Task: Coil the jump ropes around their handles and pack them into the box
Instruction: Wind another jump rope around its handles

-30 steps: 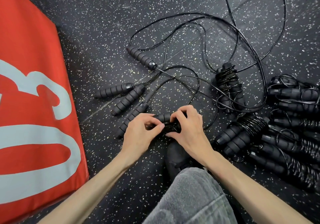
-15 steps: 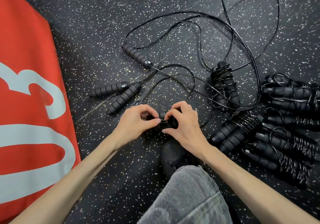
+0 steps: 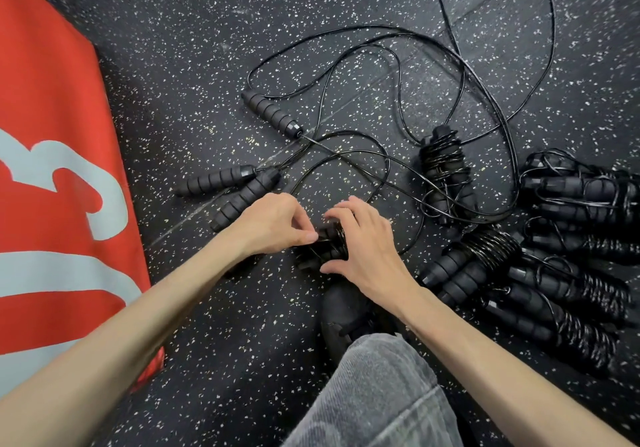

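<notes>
Both hands meet at the middle of the speckled black floor over a pair of black jump rope handles [image 3: 325, 247] partly wound with thin black cord. My left hand [image 3: 273, 225] pinches the handles and cord from the left. My right hand [image 3: 360, 242] curls round them from the right, with the cord trailing off from under its fingers. Three loose foam handles lie beyond: one [image 3: 272, 114] farther up, and two [image 3: 216, 181] [image 3: 246, 200] side by side at the left. Their cords loop [image 3: 398, 76] across the floor.
A coiled rope bundle [image 3: 445, 176] stands right of centre, and several more coiled bundles [image 3: 568, 249] are heaped at the right. A large red block with pale lettering [image 3: 52, 187] fills the left side. My grey trouser leg [image 3: 374, 394] and dark shoe [image 3: 343, 311] sit below the hands.
The view has shifted slightly toward the hands. The handles now sit closer between both hands, with the left thumb and fingers pinching the cord against them.
</notes>
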